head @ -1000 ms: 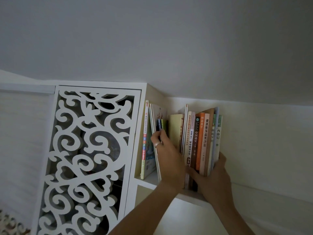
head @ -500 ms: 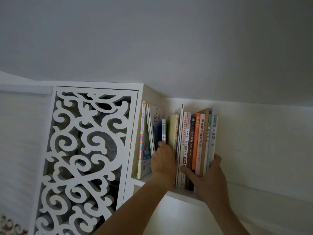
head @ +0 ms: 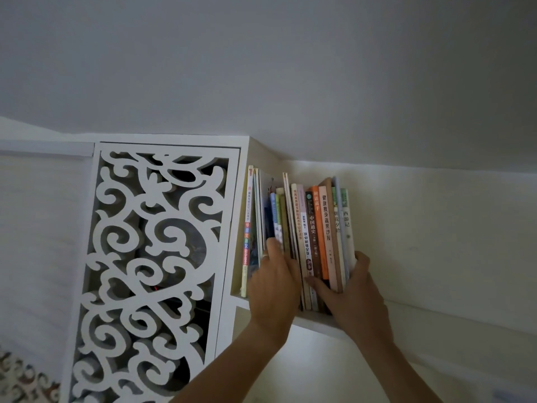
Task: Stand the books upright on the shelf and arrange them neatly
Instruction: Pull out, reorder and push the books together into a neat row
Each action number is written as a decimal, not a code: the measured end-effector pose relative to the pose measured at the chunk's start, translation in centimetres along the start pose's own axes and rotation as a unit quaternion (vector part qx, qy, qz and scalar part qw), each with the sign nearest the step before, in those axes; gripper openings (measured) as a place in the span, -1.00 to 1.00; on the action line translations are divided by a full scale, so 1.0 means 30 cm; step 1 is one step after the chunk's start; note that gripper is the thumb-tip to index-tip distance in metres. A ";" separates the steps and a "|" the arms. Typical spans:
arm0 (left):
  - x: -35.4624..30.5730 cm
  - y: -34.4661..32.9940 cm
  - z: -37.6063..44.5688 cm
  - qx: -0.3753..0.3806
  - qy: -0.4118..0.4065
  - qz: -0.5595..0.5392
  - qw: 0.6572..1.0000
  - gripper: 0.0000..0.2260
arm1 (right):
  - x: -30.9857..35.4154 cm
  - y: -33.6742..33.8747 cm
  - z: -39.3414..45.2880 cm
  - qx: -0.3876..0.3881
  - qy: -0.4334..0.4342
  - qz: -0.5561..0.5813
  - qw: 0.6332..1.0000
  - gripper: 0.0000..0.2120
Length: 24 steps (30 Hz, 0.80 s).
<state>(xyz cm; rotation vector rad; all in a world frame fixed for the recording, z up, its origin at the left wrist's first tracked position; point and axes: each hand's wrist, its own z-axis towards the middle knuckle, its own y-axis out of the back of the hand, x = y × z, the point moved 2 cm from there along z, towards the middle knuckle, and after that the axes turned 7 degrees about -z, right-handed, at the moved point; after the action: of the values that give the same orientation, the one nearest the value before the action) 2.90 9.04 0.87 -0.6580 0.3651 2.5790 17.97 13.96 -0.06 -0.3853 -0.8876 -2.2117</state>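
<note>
Stood spines outward on the white shelf (head: 316, 323), long axes near vertical: books (head: 315, 228). Gripped at their right end by right hand (head: 353, 298), thumb across the spines. Left hand (head: 273, 286) reached among the left ones, fingers hidden, apparently curled. Beside these, fretwork panel (head: 151, 257); pale wall (head: 436, 228) behind.

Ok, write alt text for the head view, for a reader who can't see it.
Two bare hands tidy a row of upright books on a high white shelf: the left hand reaches among the thin books, the right hand grips the row's right end. A white scrollwork panel stands left.
</note>
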 end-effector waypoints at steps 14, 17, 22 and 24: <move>-0.248 0.160 -0.067 -0.122 -0.202 -0.163 0.958 -0.67 | -0.022 0.007 0.050 0.020 0.027 0.171 0.985 -0.33; -0.308 0.139 -0.064 -0.117 -0.197 -0.196 0.954 -0.69 | -0.023 0.065 0.012 -0.068 -0.009 0.282 0.957 -0.30; -0.371 0.036 -0.077 -0.082 -0.155 -0.215 0.961 -0.67 | -0.054 0.115 -0.014 -0.223 0.047 0.267 0.936 -0.51; -0.390 0.000 -0.082 -0.072 -0.173 -0.212 0.959 -0.77 | -0.068 0.109 -0.009 -0.250 0.094 0.171 0.948 -0.54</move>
<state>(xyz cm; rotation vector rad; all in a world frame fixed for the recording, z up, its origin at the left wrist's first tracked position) 13.03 3.96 4.70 -0.2779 -0.0741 2.2555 21.73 13.16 0.31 -0.5096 -0.1280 -2.0768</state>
